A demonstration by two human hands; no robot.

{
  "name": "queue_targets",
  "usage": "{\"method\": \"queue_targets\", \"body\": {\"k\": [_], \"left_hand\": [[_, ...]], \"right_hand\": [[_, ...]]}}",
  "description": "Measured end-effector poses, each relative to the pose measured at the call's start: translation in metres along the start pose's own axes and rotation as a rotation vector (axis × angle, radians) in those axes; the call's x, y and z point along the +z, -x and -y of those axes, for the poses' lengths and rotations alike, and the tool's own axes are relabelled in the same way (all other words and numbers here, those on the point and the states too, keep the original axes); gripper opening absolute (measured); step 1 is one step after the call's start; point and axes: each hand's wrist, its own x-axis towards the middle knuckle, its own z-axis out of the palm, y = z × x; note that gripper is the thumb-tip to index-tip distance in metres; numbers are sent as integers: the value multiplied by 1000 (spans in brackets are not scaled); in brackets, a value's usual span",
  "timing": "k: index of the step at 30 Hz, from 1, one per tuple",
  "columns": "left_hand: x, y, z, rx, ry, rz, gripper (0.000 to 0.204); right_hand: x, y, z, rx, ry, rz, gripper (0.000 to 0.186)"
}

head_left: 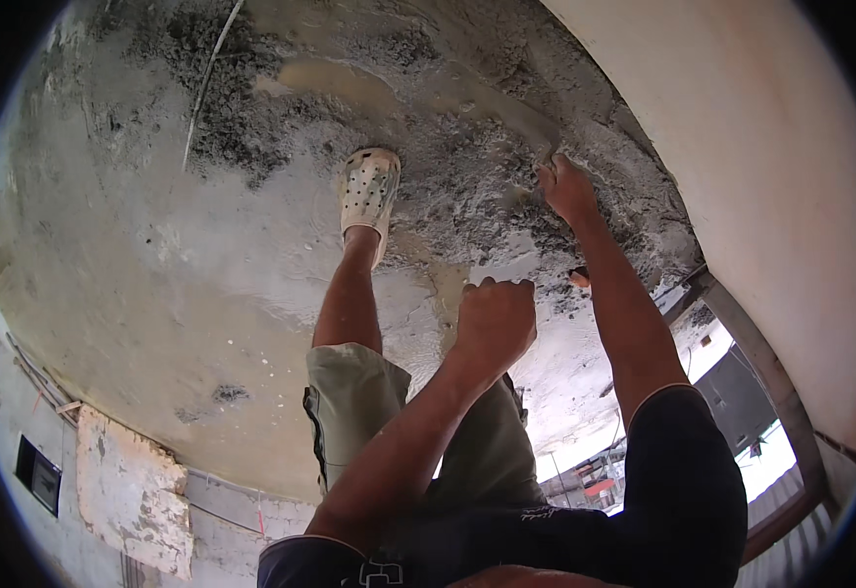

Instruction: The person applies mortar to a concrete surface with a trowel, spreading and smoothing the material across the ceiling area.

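Observation:
My left hand (497,318) is closed in a fist above my thigh, knuckles facing away from me; whatever its fingers may hold is hidden behind it. Farther out to the right, my right hand (570,188) reaches down to the wet, grey, rough mortar (487,176) on the floor. Its fingers are closed near the mortar surface, and a small dark shape shows by the fingertips, too unclear to name. Left of that hand, a beige clog (369,191) with holes is on my foot, standing on the floor. A pale, wet, smooth patch (506,269) lies just beyond my left fist.
A cream wall (742,127) rises close on the right. Smooth grey floor (173,294) spreads to the left. A pale cord or rod (207,83) lies at the far left. Murky water (340,86) pools beyond the clog. A peeling wall panel (134,485) stands at the lower left.

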Motion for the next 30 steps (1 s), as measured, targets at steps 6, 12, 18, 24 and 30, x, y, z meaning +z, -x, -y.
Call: {"method": "queue_targets", "body": {"k": [6, 12, 18, 24, 30], "left_hand": [[-34, -26, 17, -58, 134, -1, 13], [-56, -36, 37, -66, 211, -51, 13], [-70, -41, 46, -87, 315, -92, 11], [-76, -39, 53, -130, 401, -160, 9], [-69, -37, 39, -75, 381, -66, 11]], "right_hand": [[-41, -113, 26, -172, 394, -120, 40], [-100, -183, 126, -236, 500, -256, 38], [-122, -210, 222, -203, 235, -414, 42], [-53, -140, 224, -93, 133, -201, 48], [-72, -203, 200, -250, 356, -292, 44]]}}
